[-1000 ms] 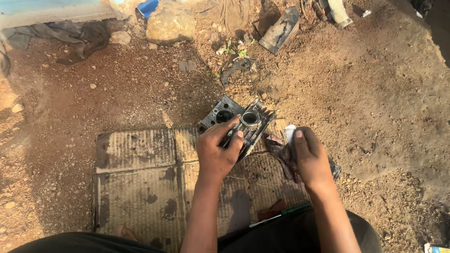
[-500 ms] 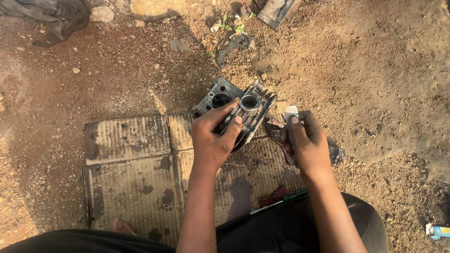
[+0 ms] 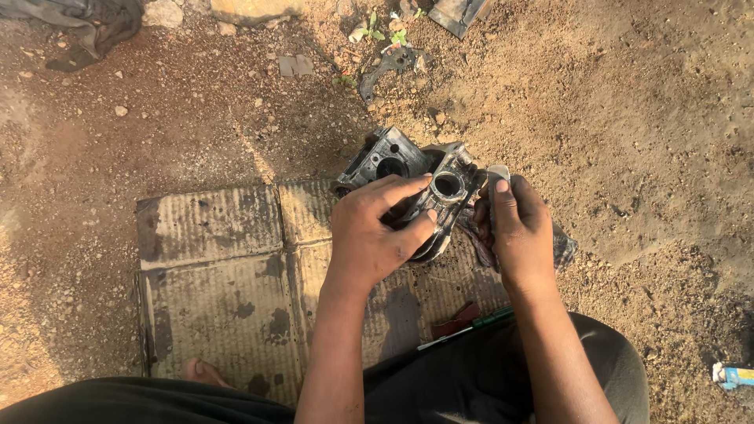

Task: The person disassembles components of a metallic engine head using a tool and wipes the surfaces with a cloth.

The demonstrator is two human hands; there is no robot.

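Finned metal engine part, dark and greasy with a round bore near its upper end, sits tilted above the far edge of a stained cardboard sheet spread on the dirt ground. The left hand is clamped around it, fingers across the top and thumb pressed against its lower side. Just beside it on the right, the right hand pinches a small pale folded strip between thumb and fingers, its tip right next to the part's edge; a dirty rag lies under that hand. A second dark metal block with a round hole rests just behind the held part, touching or nearly so. Near the person's lap a green-handled screwdriver lies on the cardboard. Farther off in the dirt are a small curved metal piece, some stones and a grey cloth.
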